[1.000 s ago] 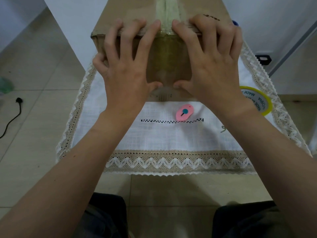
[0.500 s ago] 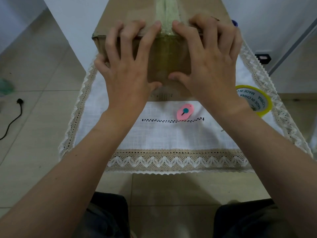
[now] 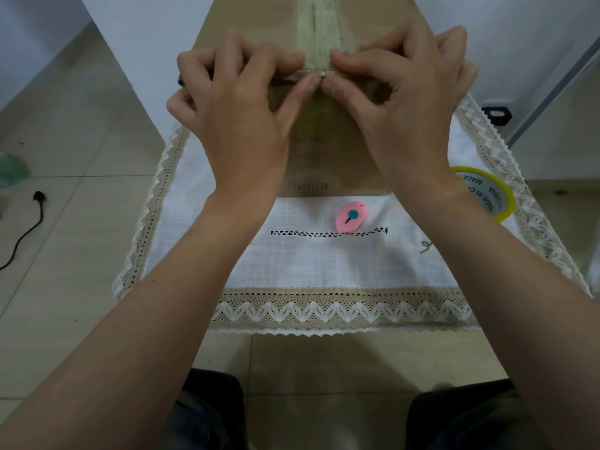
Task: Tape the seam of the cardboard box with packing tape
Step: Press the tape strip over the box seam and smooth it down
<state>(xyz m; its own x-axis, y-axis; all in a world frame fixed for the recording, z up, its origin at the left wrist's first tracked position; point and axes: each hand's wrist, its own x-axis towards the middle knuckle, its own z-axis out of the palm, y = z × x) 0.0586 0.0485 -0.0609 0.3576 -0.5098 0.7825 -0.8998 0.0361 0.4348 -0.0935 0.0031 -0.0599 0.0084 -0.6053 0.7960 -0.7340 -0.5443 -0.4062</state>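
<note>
A brown cardboard box (image 3: 324, 164) stands on a white lace-edged cloth (image 3: 318, 261). A strip of clear yellowish packing tape (image 3: 319, 37) runs along its top seam and folds down the near face. My left hand (image 3: 240, 115) and my right hand (image 3: 406, 108) rest on the box's near top edge. On each hand the thumb and forefinger pinch at that edge on either side of the tape, and the thumbs nearly touch in the middle. A yellow-rimmed tape roll (image 3: 487, 193) lies on the cloth at the right.
A pink oval cutter (image 3: 350, 216) lies on the cloth just in front of the box. The cloth's near edge hangs over a tiled floor. A black cable and plug (image 3: 29, 222) lie on the floor at left. A black object (image 3: 496, 114) sits at the far right.
Both hands have gone from lying flat on the near face to pinching the top edge, with the fingers curled in. The thumbs slid up to meet at the tape.
</note>
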